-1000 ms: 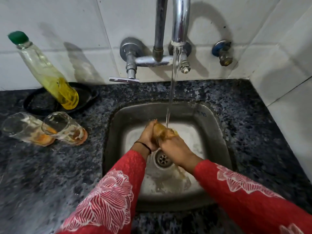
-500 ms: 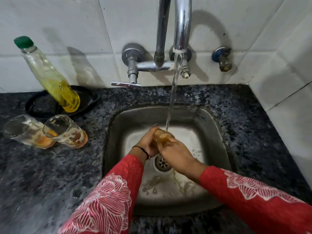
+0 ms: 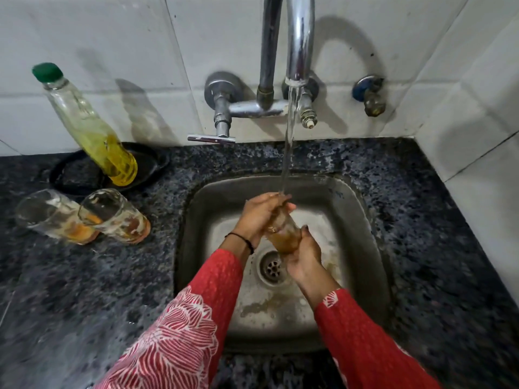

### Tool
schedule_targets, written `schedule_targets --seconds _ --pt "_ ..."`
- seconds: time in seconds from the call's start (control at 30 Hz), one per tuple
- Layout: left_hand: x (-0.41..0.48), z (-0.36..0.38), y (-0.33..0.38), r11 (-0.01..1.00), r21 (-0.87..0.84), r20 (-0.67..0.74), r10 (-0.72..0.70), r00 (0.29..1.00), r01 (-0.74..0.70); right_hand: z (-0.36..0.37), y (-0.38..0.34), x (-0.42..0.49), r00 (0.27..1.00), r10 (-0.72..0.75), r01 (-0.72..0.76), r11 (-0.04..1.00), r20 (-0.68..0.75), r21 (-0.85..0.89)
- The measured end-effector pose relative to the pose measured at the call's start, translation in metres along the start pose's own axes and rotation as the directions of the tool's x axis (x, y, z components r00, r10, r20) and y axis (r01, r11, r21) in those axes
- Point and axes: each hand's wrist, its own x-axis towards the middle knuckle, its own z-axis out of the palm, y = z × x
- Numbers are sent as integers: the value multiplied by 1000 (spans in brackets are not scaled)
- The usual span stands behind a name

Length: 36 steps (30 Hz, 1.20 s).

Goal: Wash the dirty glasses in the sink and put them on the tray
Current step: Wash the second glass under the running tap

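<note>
Glass [image 3: 282, 234]: clear tumbler, brown-orange residue inside, tilted under the water stream [image 3: 289, 141], right above the sink [image 3: 365, 220].
Left hand [image 3: 259, 217]: fingers wrapped round its rim end.
Right hand [image 3: 304, 258]: gripping its base.

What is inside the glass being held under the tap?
Brownish liquid shows in the lower part of the glass. The left hand covers its rim and the right hand its base, so the rest is hidden.
</note>
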Motion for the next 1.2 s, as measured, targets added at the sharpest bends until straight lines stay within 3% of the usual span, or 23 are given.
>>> schedule_targets --seconds 0.1,0.27,0.37,0.43,0.5,0.57,0.6,0.67,0.73,0.77,0.8,0.87,0.97,1.07,1.2 --pt "-5 20 9 986 152 50 66 997 -73 8 -8 -5 999 16 -19 998 40 61" --pt "-12 16 1 985 122 67 116 991 -123 25 -26 -6 988 -136 135 991 73 20" --pt "-26 -4 -6 994 -67 168 -75 983 87 35 -36 -8 973 -197 218 957 120 -194" --pt "-36 -11 -9 969 -118 235 -184 955 215 48 -40 -12 938 -295 343 859 181 -379" --pt "-40 -20 -12 957 -149 273 -204 940 251 58 -41 -14 888 -386 461 730 252 -505" --pt "-41 -25 -11 976 -102 274 -158 949 192 60 -43 -16 814 -451 580 588 367 -564" --pt "-40 -26 -11 991 -29 259 -121 958 134 60 -46 -17 760 -483 641 452 435 -620" --pt "-37 -24 -12 962 257 194 47 980 -97 60 -55 -21 672 -455 669 34 585 -742" --pt "-30 -18 -17 849 478 107 196 975 -223 62 -61 -29 671 -338 563 -347 660 -750" --pt "-27 -16 -20 816 520 73 252 965 -252 61 -63 -34 693 -278 508 -467 665 -724" --pt "-24 -15 -26 795 539 56 294 954 -276 59 -66 -38 716 -209 503 -506 666 -700" --pt "-22 -13 -30 786 526 50 353 934 -325 47 -68 -48 694 -103 603 -460 713 -652" --pt "-19 -11 -33 785 483 121 379 917 -388 29 -64 -60 614 -142 662 -441 776 -605" --pt "-15 -14 -29 843 410 193 292 937 -347 18 -64 -62 541 -138 704 -464 829 -537" --pt "-16 -18 -11 842 444 322 169 932 -306 8 -79 -61 537 -39 799 -296 842 -523"
